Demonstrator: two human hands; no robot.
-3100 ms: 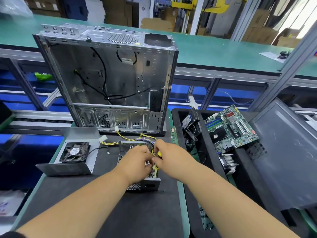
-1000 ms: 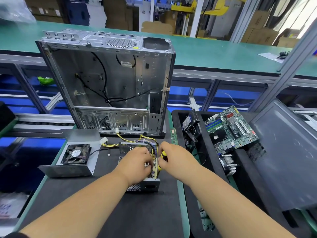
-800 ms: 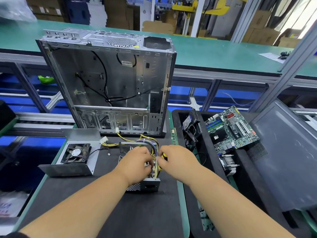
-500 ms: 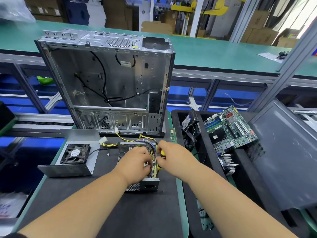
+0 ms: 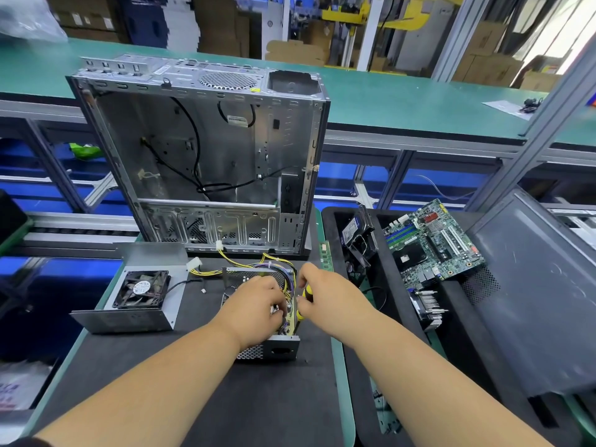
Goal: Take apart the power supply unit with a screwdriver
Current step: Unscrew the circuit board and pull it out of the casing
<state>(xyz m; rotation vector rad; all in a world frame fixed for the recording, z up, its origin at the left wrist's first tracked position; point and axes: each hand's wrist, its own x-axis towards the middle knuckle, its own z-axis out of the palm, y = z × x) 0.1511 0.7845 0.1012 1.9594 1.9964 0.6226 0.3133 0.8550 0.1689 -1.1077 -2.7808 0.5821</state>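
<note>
The opened power supply unit lies on the black mat in front of me, its yellow and purple wires spilling out at the far end. My left hand reaches down into the open box, fingers curled among the parts; what they hold is hidden. My right hand grips a yellow-and-black screwdriver upright at the unit's right edge, its tip hidden inside. The unit's removed metal cover with the black fan sits to the left.
An empty metal computer case stands upright just behind the unit. Right of the mat, a black bin holds a green motherboard, a drive and a heatsink. A grey case panel leans at the far right.
Both hands stay at the unit. My right hand has shifted slightly on the screwdriver, whose handle shows a little differently between frames. The camera view wobbles a bit.
</note>
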